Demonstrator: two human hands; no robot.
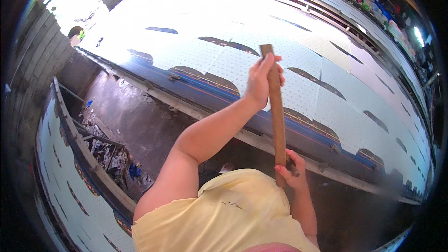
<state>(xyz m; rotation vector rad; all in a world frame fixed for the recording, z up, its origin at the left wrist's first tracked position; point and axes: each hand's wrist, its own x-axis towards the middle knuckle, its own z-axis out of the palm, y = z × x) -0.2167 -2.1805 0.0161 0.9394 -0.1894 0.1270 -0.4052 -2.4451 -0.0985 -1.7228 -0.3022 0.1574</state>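
Observation:
A long, flat wooden bar [277,121] stands nearly upright in the picture, in front of my body. My left hand [262,81] is closed around its upper part, with the thumb along the bar and fingertips showing past its right edge. Lower down, my right hand [297,170] grips the bar near its bottom end. A small dark object [293,165] shows between that hand's fingers, too unclear to name. Beyond the bar, a long table [210,112] carries pale, dotted sheets [298,60] with dark, curved gaps between them.
Along the table's near side runs a pale rail [254,140]. At left, another long table [63,168] bears similar pale sheets, with scraps [109,156] and dark bars beside it. A block wall [35,51] rises at far left. Piled goods [373,9] line the far right.

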